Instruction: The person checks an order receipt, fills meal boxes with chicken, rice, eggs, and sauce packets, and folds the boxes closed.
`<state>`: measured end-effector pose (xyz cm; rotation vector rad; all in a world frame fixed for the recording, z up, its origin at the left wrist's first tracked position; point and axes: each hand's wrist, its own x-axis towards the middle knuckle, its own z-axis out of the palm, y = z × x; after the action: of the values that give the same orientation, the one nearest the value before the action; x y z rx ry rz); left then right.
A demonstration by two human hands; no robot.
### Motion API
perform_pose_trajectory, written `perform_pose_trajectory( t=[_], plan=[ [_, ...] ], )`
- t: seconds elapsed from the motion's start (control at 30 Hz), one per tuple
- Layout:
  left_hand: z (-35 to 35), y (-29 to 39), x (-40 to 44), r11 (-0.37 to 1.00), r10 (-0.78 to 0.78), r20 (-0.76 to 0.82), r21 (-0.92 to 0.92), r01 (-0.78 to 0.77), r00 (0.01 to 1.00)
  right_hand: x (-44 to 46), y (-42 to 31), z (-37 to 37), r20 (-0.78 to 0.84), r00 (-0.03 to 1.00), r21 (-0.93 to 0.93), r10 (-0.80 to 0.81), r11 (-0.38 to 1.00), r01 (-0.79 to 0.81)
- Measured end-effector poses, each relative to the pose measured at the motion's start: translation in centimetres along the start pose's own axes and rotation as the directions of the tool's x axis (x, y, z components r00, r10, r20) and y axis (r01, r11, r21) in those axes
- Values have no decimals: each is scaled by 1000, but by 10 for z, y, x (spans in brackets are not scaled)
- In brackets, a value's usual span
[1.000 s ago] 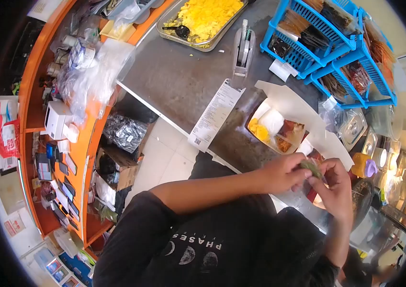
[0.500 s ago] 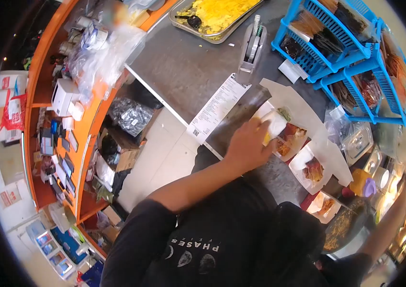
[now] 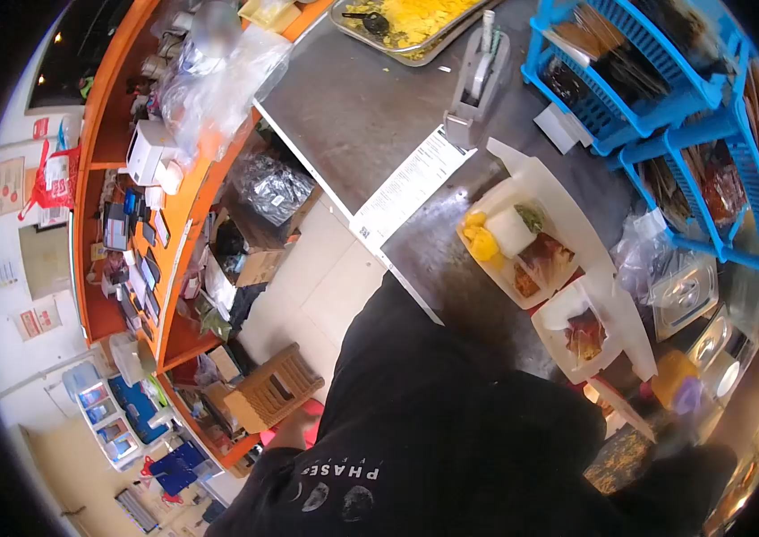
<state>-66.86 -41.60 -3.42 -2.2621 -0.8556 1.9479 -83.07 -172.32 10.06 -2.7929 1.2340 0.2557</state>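
Open white food box (image 3: 520, 234) on the dark table holds a white block of rice, yellow pieces, a green garnish and reddish-brown food. Beside it, a second open box (image 3: 576, 329) contains white and reddish-brown food. A third box (image 3: 608, 404) is partly hidden by the black shirt. At the lower left only part of my left arm (image 3: 288, 435) shows, beside something red; its hand cannot be made out. My right arm (image 3: 749, 394) stretches up along the right edge, with the hand out of sight. A printed receipt (image 3: 415, 185) lies near the boxes.
A metal tray (image 3: 415, 54) of yellow food and a tape dispenser (image 3: 478, 80) are at the back. Blue baskets (image 3: 666, 116) with packets stand at the right, above metal lids (image 3: 686, 295). Orange shelving (image 3: 184, 233) and a brown crate (image 3: 272, 387) are on the left.
Both hands were at the boxes with something green; the green garnish now lies on the rice. My left hand has withdrawn from the box, and my right arm has reached out to the right.
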Motion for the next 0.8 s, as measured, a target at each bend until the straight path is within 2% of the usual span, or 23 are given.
perform_pose_trajectory(
  t=[0.1, 0.2, 0.3, 0.37, 0.5, 0.57, 0.6, 0.67, 0.73, 0.8],
  plan=[
    [-5, 22, -12, 986, 30, -1, -166, -30, 1000, -9, 3, 2, -32, 999, -18, 5, 1000, -6],
    [-41, 65, 2, 938, 151, -172, -287, -196, 973, -19, 5, 0, -66, 998, -24, -1, 1000, -1],
    [-99, 132, -2, 806, 305, -403, -373, -459, 863, -27, 5, -2, -93, 996, -44, -2, 999, -2],
    [-130, 172, -30, 697, 407, -515, -358, -621, 754, -29, 2, 0, -106, 994, -54, -2, 999, -3],
    [-149, 180, -32, 656, 377, -517, -437, -615, 769, -32, -2, 0, -125, 992, -73, 2, 997, -11],
    [-138, 147, 18, 728, 374, -473, -382, -569, 797, -33, -5, 2, -133, 991, -76, 3, 997, -13],
    [-126, 143, -3, 815, 302, -450, -336, -473, 840, -35, -1, 5, -128, 992, -81, 7, 997, -18],
    [-102, 117, 6, 889, 289, -323, -259, -378, 901, -35, 1, 2, -149, 989, -86, 3, 996, -16],
    [-84, 111, -3, 964, 193, -105, -166, -209, 976, -32, 3, 2, -152, 988, -95, 0, 995, -15],
    [-71, 106, -14, 962, 182, -96, -188, -197, 979, -26, 4, 3, -157, 988, -102, -7, 995, -9]
  ],
)
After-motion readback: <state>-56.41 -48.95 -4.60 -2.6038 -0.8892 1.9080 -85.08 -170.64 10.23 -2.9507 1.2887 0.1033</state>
